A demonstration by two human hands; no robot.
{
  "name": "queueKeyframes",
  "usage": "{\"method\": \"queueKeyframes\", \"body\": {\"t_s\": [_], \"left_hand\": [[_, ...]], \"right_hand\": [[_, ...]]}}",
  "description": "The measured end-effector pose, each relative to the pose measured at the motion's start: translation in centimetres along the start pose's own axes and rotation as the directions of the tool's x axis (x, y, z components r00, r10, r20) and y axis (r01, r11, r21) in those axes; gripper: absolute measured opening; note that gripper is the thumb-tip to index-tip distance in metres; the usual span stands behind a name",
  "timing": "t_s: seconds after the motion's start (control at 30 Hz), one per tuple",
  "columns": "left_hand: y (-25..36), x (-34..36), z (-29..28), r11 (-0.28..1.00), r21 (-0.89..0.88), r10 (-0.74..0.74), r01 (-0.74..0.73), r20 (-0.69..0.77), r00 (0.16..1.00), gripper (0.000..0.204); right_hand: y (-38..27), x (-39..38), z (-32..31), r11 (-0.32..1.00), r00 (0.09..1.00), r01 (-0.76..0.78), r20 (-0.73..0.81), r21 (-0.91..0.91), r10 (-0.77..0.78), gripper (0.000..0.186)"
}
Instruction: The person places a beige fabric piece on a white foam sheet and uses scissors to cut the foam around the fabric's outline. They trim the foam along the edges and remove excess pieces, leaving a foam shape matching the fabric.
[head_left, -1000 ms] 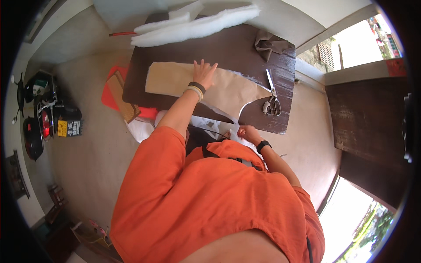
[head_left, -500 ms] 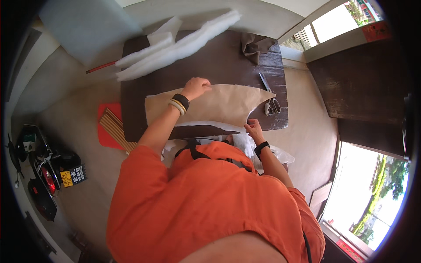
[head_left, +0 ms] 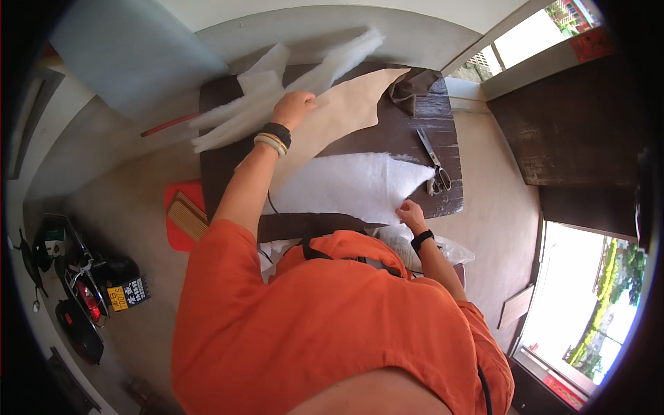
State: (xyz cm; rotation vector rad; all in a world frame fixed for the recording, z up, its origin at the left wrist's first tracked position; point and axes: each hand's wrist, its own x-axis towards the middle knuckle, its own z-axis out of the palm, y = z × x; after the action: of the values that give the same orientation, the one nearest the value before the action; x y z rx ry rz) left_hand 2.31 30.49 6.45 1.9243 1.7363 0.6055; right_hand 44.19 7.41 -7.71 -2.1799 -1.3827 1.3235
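Observation:
My left hand (head_left: 293,111) is closed on the upper edge of a tan fabric piece (head_left: 346,111), lifted and swung toward the far side of the table. The fabric's pointed end reaches to the far right. A white sheet of batting (head_left: 346,183) lies uncovered on the near part of the dark table (head_left: 339,144). At its near right corner, my right hand (head_left: 413,216) pinches the batting's edge between thumb and fingers. Scissors (head_left: 436,166) rest just right of the batting's pointed tip.
Long fluffy strips of white batting (head_left: 346,59) lie along the table's far left. A crumpled brown cloth (head_left: 411,90) sits at the far right corner. Left of the table stands a red stool (head_left: 181,238) with ribbed slats (head_left: 188,216). A motorbike (head_left: 86,290) is parked at left.
The tan fabric has come off the white batting, carried away by my left hand toward the far side. My right hand stays at the batting's near right corner.

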Motion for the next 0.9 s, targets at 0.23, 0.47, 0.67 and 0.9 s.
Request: {"method": "queueKeyframes", "body": {"t_s": [0.23,0.47,0.67,0.9], "left_hand": [[-2.9,0.9,-0.8,0.979,-0.176,-0.095,0.099,0.032,0.995,0.035],[-3.6,-0.3,2.8,0.979,-0.107,-0.131,0.172,0.311,0.941,0.036],[-3.6,0.2,0.5,0.963,0.262,0.072,0.063,-0.476,0.877,0.076],[-6.6,-0.3,-0.9,0.790,0.481,-0.424,0.381,-0.020,0.905,0.062]], "right_hand": [[0.7,0.2,-7.2,0.946,0.992,0.067,0.121,-0.318,-0.029,0.023],[-3.4,1.7,-7.4,0.997,0.856,0.028,0.516,-0.078,0.016,0.020],[-10.2,5.6,-13.2,0.974,0.941,0.139,0.331,-0.178,-0.074,0.021],[-20.6,17.6,-13.1,0.708,0.798,0.523,-0.019,-0.475,-0.602,0.030]]}}
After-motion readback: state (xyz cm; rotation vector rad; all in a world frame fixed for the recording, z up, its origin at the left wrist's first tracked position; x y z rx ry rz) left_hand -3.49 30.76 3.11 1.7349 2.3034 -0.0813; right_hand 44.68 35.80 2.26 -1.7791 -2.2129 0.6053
